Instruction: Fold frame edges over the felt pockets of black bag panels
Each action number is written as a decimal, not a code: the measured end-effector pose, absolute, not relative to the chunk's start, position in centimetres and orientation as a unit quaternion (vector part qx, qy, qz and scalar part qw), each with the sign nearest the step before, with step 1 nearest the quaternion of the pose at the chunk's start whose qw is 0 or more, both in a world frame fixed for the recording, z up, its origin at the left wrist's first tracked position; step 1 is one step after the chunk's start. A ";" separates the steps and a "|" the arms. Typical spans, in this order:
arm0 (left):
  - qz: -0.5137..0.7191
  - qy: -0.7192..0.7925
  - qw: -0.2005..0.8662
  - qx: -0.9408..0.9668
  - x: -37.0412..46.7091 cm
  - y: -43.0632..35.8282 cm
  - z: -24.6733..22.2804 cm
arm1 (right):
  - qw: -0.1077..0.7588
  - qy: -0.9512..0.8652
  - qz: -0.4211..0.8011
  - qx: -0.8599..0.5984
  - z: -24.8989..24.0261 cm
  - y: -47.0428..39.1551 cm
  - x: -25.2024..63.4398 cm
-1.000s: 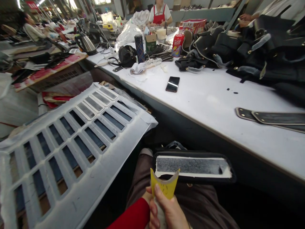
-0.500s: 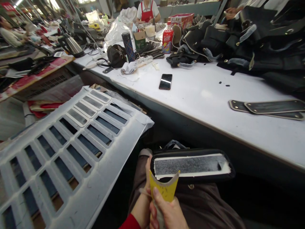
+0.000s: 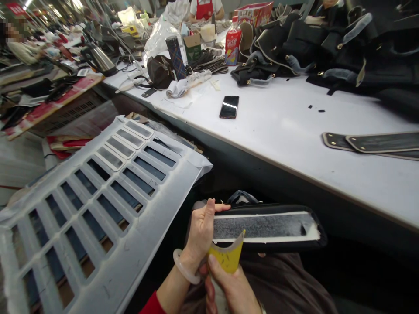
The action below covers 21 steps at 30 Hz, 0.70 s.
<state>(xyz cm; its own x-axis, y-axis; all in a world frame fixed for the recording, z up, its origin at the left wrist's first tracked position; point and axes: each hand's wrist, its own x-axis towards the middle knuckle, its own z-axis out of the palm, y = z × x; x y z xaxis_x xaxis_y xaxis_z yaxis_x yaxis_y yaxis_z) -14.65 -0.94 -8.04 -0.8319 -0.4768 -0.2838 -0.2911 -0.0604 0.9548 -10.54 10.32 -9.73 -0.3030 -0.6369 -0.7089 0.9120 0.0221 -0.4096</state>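
Note:
A black leather bag lies across my lap. The face turned up carries a long dark grey strip framed by a white border. My left hand, with a pale bangle at the wrist, grips the bag's left end, one finger stretched along its upper edge. Below it, my right hand is wrapped round the handle of a yellow scraper with a concave curved edge. The scraper's edge overlaps the lower left of the strip in view; I cannot tell whether it touches.
To the left lies a pale slotted sheet with several light-edged strips. The white table carries a phone, a red bottle, dark straps and piled black bags. A person in a red apron is behind it.
My left hand has come up from behind the bag's left end and now shows over it, bangle in view. The scraper stays in my right hand, nearly unmoved. The view has shifted slightly.

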 end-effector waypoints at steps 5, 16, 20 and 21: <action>-0.643 -0.699 0.084 0.302 -15.2 -0.9 -7.9 | 0.579 0.441 -0.670 0.144 -9.9 10.8 -11.6; -0.706 -0.616 0.134 0.324 -15.6 -0.3 -7.6 | 0.616 0.447 -0.645 0.072 -10.3 12.5 -12.9; -0.815 -0.419 0.229 0.327 -13.3 0.5 -8.5 | 0.546 0.512 -0.663 0.033 -6.9 15.7 -15.7; -0.821 -0.404 0.239 0.324 -12.4 0.7 -8.8 | 0.509 0.524 -0.681 0.046 -5.9 16.8 -17.0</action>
